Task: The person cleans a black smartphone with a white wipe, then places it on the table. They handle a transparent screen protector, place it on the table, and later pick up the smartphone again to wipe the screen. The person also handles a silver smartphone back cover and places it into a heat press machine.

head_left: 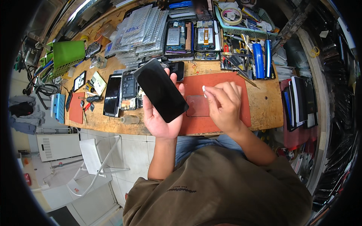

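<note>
Far left: blue box at the counter's edge, green basket tipped up behind it, small red pad alongside.
Left of centre: dark phone lying flat, opened phone with its insides showing just beside it, small clear bottle near the front edge.
Back row: stack of bagged screens, then two opened phones side by side.
Left hand: palm up, fingers curled round the edges of a black phone screen, glass side up, tilted, held clear above the counter at the left end of the red mat.
Centre: clear glass panel flat on the red mat, just under and between the two hands.
Right hand: over the mat, thumb and forefinger pinched tight on a small white scrap, close to the screen's right edge but not touching it.
Behind the right hand: tweezers across the mat's far corner, two blue cylinders upright-looking on the counter, teal tray with a tape roll inside.
Far right: stack of dark tablets and cases at the counter's end.
Bottom left: white folding chair on the tiled floor.
</note>
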`<act>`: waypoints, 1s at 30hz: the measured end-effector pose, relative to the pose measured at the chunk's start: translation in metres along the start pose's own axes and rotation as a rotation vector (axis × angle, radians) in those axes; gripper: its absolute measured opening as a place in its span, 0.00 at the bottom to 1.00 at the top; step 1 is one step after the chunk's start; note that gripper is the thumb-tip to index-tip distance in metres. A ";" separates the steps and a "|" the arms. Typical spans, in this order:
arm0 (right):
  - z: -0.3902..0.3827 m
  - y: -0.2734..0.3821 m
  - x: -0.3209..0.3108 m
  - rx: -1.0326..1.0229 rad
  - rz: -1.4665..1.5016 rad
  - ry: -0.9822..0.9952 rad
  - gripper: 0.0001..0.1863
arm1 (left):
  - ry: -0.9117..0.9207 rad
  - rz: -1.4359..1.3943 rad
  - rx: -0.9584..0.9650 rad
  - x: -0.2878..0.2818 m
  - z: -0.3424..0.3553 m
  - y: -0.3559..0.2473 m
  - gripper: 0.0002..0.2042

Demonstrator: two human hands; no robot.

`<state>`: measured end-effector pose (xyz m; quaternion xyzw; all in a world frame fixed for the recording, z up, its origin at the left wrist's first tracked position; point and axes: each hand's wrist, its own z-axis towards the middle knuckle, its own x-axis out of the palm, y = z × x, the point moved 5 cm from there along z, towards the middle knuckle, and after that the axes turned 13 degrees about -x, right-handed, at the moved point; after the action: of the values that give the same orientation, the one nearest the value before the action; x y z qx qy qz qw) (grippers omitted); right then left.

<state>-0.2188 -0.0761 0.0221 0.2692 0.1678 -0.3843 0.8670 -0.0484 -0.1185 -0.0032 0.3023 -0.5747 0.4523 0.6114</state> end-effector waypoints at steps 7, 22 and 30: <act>0.004 0.054 0.010 -0.270 0.172 0.027 0.08 | -0.062 -0.035 -0.039 -0.005 0.007 0.017 0.31; 0.018 -0.004 -0.003 -0.225 0.182 0.090 0.06 | -0.088 0.158 -0.142 0.001 0.001 0.037 0.30; 0.013 0.008 -0.020 -0.410 0.265 0.122 0.09 | -0.058 0.132 -0.169 -0.005 -0.007 0.027 0.28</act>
<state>-0.2246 -0.0682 0.0455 0.1303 0.2576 -0.2080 0.9346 -0.0689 -0.1021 -0.0138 0.2241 -0.6470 0.4323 0.5868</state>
